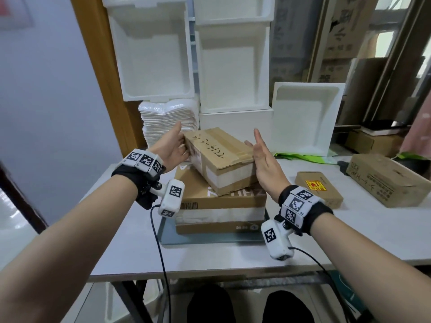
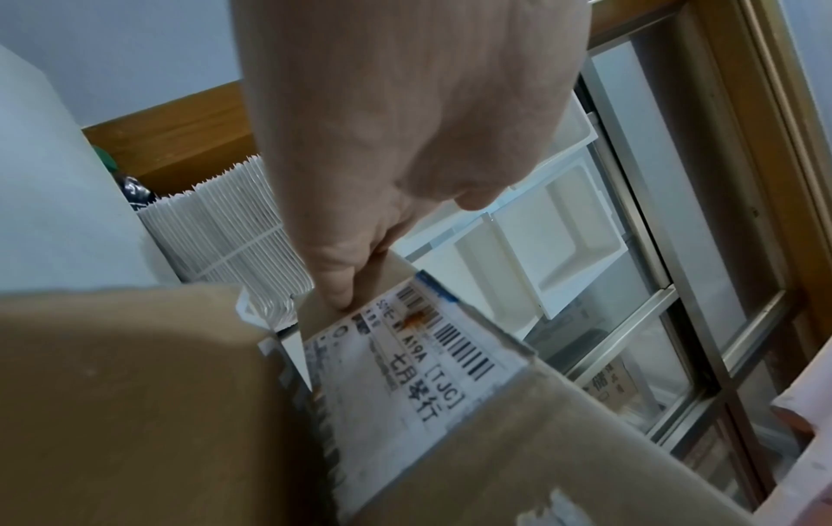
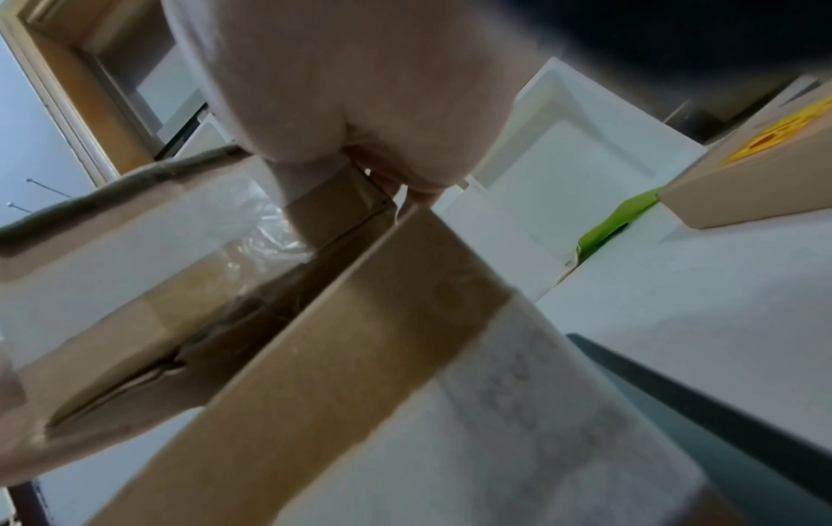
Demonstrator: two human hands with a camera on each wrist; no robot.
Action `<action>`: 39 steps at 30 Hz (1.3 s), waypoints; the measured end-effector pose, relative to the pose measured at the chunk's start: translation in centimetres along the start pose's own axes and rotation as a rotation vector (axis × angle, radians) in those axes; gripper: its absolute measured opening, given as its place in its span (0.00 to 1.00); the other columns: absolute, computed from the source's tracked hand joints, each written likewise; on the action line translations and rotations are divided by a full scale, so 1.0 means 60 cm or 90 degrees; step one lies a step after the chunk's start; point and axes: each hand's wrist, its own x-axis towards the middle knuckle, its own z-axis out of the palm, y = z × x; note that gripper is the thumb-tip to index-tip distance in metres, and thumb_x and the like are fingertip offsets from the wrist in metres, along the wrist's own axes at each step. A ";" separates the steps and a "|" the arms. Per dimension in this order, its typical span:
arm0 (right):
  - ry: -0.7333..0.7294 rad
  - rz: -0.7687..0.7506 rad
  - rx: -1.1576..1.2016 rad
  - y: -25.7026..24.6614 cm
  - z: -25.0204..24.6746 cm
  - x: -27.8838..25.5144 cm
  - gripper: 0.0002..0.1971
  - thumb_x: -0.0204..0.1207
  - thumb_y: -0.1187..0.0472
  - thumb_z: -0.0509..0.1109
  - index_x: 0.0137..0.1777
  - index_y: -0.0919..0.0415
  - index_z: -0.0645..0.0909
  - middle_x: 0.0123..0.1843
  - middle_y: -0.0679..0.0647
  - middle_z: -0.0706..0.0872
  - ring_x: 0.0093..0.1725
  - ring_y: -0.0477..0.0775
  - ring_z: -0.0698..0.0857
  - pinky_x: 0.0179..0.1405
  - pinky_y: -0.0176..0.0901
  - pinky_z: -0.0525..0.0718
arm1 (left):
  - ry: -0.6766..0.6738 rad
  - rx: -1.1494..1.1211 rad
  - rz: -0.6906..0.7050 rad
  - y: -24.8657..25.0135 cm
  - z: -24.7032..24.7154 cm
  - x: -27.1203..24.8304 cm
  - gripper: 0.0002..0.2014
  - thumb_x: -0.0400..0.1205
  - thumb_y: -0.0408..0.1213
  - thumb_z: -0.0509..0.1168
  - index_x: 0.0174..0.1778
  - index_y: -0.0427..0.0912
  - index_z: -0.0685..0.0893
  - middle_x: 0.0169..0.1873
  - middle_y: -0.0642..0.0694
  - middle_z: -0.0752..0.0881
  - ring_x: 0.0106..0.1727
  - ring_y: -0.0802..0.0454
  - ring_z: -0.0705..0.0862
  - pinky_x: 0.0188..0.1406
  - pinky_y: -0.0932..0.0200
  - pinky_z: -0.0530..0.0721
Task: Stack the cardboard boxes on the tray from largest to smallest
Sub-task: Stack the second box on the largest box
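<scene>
A medium cardboard box with handwriting on its taped top sits skewed on the large box, its long side running from ten o'clock to four o'clock and its near corner tilted down toward the front. The large box lies flat in the grey tray at the middle of the counter.

The left hand is at the medium box's nine o'clock end, thumb raised above the top edge; the left wrist view shows its fingers curled against that end beside the shipping label, holding it. The right hand stands at the box's three o'clock end with the palm flat against the side and the fingers straight, pointing up and away; one fingertip shows past the far corner. In the right wrist view its fingers reach to the box's upper edge (the exact contact there is blurred).

Toward three o'clock on the counter lie two more boxes, well apart from the tray: a small flat box with a yellow and red sticker, and beyond it a printed brown box. A green bag lies flat behind them. At twelve o'clock white foam containers are piled against the wall, with a stack of white foam trays at eleven o'clock.
</scene>
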 end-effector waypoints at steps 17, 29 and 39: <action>0.080 0.129 -0.027 0.003 -0.016 0.017 0.35 0.86 0.37 0.45 0.88 0.53 0.51 0.88 0.51 0.58 0.87 0.54 0.57 0.85 0.48 0.53 | 0.059 0.095 -0.003 -0.009 -0.038 -0.049 0.38 0.87 0.61 0.42 0.86 0.36 0.50 0.86 0.41 0.53 0.86 0.46 0.51 0.85 0.49 0.49; 0.068 0.172 0.100 -0.025 0.001 -0.004 0.35 0.85 0.35 0.44 0.89 0.47 0.43 0.89 0.44 0.50 0.87 0.48 0.53 0.81 0.46 0.53 | 0.046 0.049 0.025 -0.015 -0.024 -0.025 0.40 0.85 0.64 0.42 0.85 0.37 0.53 0.84 0.39 0.60 0.85 0.45 0.58 0.84 0.48 0.55; 0.033 0.152 0.098 -0.020 -0.005 0.048 0.55 0.64 0.14 0.42 0.88 0.44 0.48 0.89 0.43 0.52 0.87 0.45 0.53 0.87 0.54 0.48 | -0.006 0.038 0.015 -0.005 -0.045 -0.064 0.39 0.85 0.64 0.44 0.84 0.37 0.60 0.82 0.39 0.66 0.83 0.46 0.63 0.83 0.48 0.57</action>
